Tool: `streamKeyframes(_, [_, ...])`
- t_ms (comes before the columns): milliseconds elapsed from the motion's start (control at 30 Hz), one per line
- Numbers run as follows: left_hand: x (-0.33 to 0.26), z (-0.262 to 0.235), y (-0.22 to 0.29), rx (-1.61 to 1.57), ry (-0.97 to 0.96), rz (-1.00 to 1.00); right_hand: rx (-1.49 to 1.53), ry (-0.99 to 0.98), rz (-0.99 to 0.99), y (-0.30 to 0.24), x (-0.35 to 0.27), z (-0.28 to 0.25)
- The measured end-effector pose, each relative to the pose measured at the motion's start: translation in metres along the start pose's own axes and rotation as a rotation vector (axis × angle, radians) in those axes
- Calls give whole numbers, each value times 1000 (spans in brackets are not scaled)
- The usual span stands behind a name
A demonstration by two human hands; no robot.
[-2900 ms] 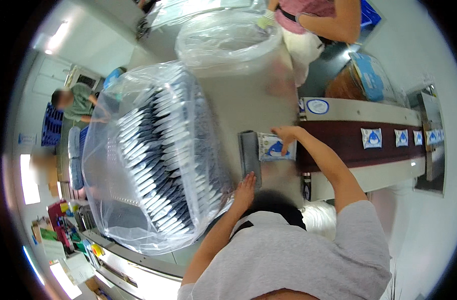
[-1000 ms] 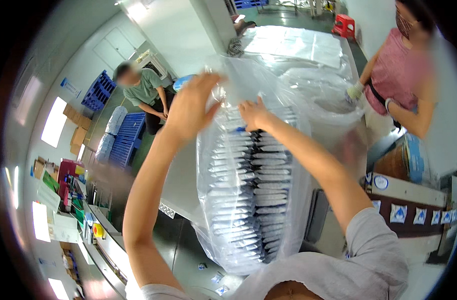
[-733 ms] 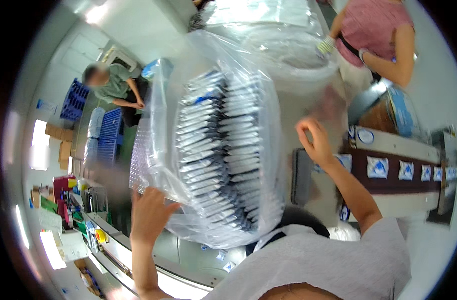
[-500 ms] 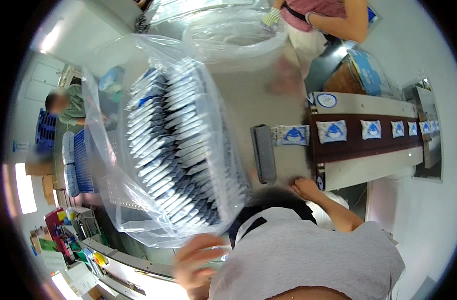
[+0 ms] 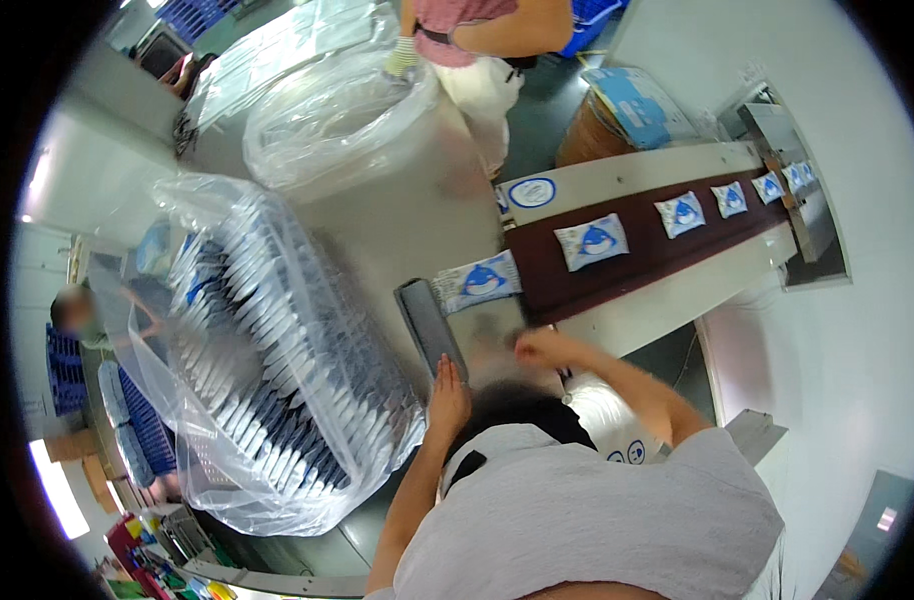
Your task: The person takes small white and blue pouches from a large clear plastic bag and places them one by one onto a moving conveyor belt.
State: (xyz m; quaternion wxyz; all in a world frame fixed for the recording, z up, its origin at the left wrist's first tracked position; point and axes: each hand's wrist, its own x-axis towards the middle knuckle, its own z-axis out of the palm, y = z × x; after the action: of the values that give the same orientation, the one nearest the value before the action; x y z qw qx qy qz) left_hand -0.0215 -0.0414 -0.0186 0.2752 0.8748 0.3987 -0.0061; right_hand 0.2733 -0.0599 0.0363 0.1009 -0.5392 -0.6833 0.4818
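Observation:
My left hand (image 5: 449, 397) lies with straight fingers against the near end of a grey bar-shaped block (image 5: 429, 322) on the metal table. My right hand (image 5: 547, 349) is curled and slightly blurred, close to the near corner of the conveyor's end. Whatever its fingers may hold is hidden. A white packet with a blue whale picture (image 5: 477, 281) lies between the block and the conveyor belt (image 5: 637, 258). Farther along the belt, several like packets (image 5: 591, 241) ride in a row. To the left, a large clear plastic bag (image 5: 277, 515) holds packed rows of packets (image 5: 287, 300).
Another clear bag (image 5: 322, 130) stands open on the metal table (image 5: 392, 215) at the far side, beside a person in a pink top (image 5: 467, 30) with a gloved hand. A brown drum (image 5: 592, 135) stands behind the conveyor. At far left, another person's arm (image 5: 145, 308) shows by the bag.
My left hand has come from below the bag to the grey block. The view has shifted, so the table and bag appear farther left. My right hand stays curled, nearer the conveyor's end.

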Motion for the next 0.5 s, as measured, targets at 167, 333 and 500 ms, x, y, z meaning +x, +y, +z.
streamKeyframes(167, [8, -22, 16, 3, -72, 22, -398, 577, 303, 58, -36, -196])
streamKeyframes(333, [6, -20, 1, 1, -131, 11, -963, 377, 511, 158, -82, -260])
streamKeyframes(500, [4, -22, -1, 17, -181, -28, -794, -151, 310, 118, -18, -273])
